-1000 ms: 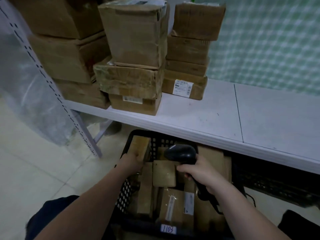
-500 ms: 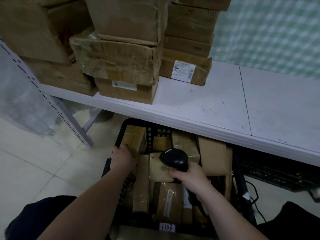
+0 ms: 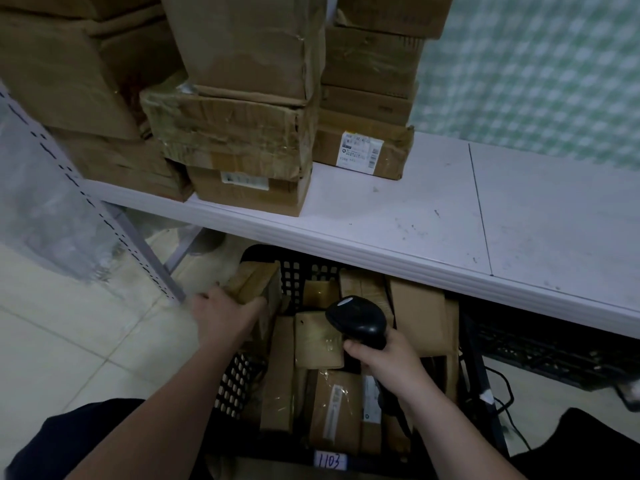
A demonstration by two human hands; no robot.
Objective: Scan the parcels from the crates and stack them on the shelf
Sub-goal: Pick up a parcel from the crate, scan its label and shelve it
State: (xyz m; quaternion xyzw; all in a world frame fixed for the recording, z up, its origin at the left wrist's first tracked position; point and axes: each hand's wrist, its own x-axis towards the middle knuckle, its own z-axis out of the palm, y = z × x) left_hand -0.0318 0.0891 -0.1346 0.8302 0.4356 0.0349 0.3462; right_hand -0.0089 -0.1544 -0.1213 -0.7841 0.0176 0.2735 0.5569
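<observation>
So the black crate [image 3: 304,271] sits on the floor, partly tucked under the front edge of the white shelf [image 3: 415,220]. It's crammed with brown cardboard parcels [image 3: 332,407], some lying flat and some standing on edge. A couple are wrapped in clear tape with white labels showing. There's a handwritten tag reading 1103 [image 3: 328,461] stuck on the crate's near rim.

The person's left hand [image 3: 221,317] reaches over the crate's left rim toward its far-left corner. Its fingers [image 3: 252,306] are curled round the end of one taped parcel [image 3: 258,280] that sticks up above the rim at a tilt. The right hand [image 3: 384,362] is over the middle of the crate, wrapped tight around the handle of a black barcode scanner [image 3: 358,322]. The scanner's head points away from the person, above a flat tan parcel. Both forearms are bare and come in from the bottom of the view.

Up on the shelf, the left end is loaded with stacks of cardboard boxes [image 3: 239,133] side by side, pretty battered and taped up. The bottom box of the right-hand stack has a white shipping label [image 3: 360,152] facing the front edge. A second dark crate [image 3: 554,348] sits under the shelf off to the right, with a black cable [image 3: 507,393] trailing on the floor just beside it. A perforated metal upright [image 3: 114,223] stands at the shelf's left end.
</observation>
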